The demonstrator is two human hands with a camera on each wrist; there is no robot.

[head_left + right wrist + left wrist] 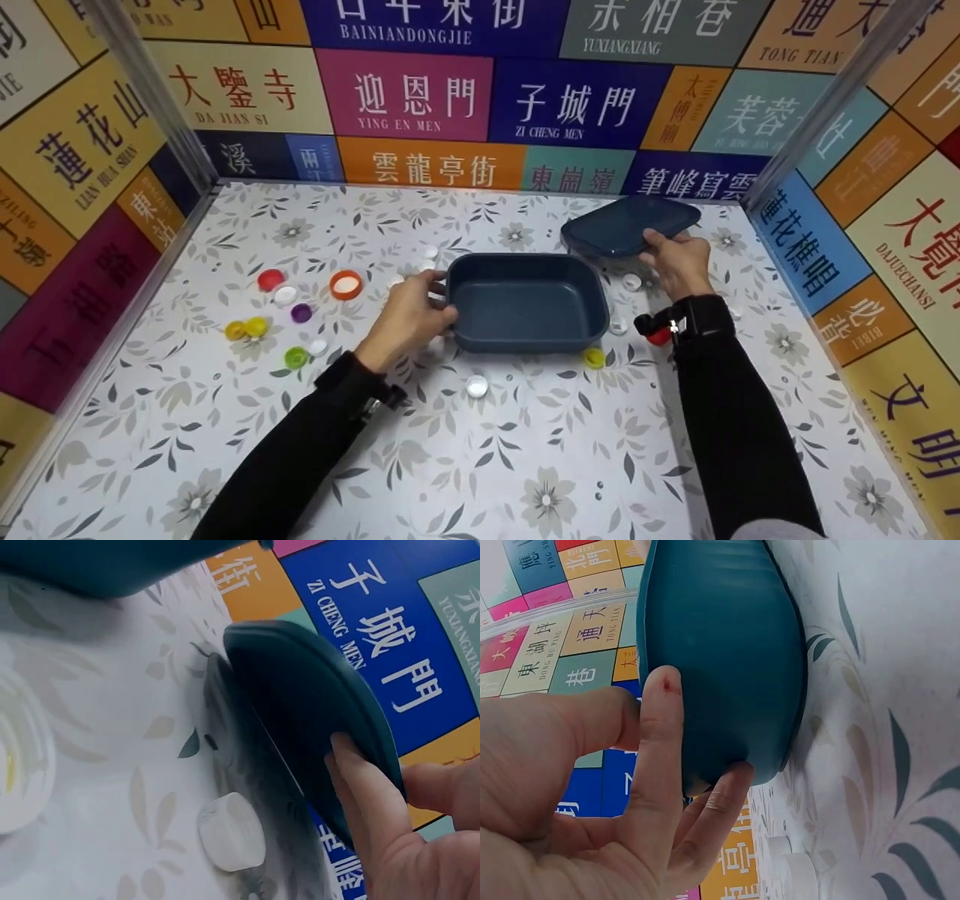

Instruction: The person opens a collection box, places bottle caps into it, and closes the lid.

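Head view: box [529, 306], dark blue-green, smooth, oblong with rounded corners, stands uncovered near the centre, its inner floor exposed. Left hand [409, 313] holds the box's left end, fingers bent against the outer wall. Right hand [680, 261], well apart from the left, pinches the matching lid [622, 225] by its edge; lid is tilted, raised, beyond and right of the box. Small round caps [476, 387] in white, red, yellow, green, purple and orange lie scattered on the leaf-and-flower printed surface [442, 457]. Wall panels [409, 94] read, among others, "YING EN MEN", "ZI CHENG MEN" and "DA JIAN SI".
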